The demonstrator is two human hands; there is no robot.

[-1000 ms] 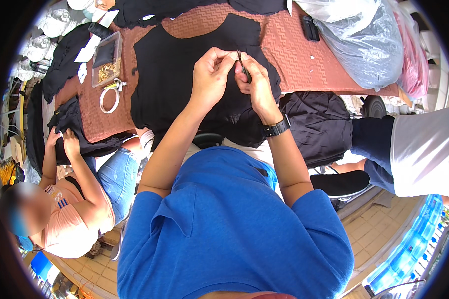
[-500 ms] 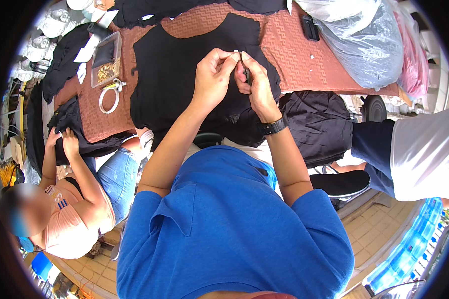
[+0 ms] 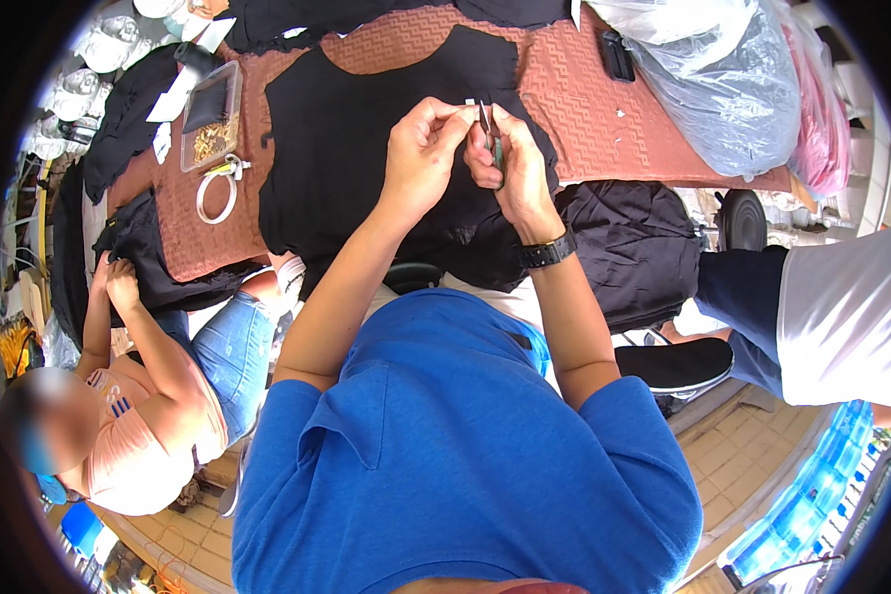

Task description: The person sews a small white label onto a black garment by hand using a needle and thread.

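A black garment (image 3: 356,148) with a scooped neckline lies spread on the table before me. Above it my left hand (image 3: 421,153) is closed in a pinch, its fingertips at a small white tag (image 3: 471,102). My right hand (image 3: 520,173) grips small thread snips (image 3: 497,148) with a greenish handle, and their blades point up and away from me beside the left fingertips. The tips of the two hands nearly meet. What lies between the pinched left fingers is mostly hidden.
A brown patterned cloth (image 3: 584,119) covers the table. At the left are a clear plastic box (image 3: 211,119) with small gold pieces and a white ring (image 3: 216,201). Plastic bags (image 3: 713,89) fill the far right. One co-worker (image 3: 148,416) sits left; another person (image 3: 841,307) is right.
My right hand has turned the snips, so their blades and greenish handle show more plainly. The left hand keeps its pinch. The left co-worker's hands have drawn closer together.
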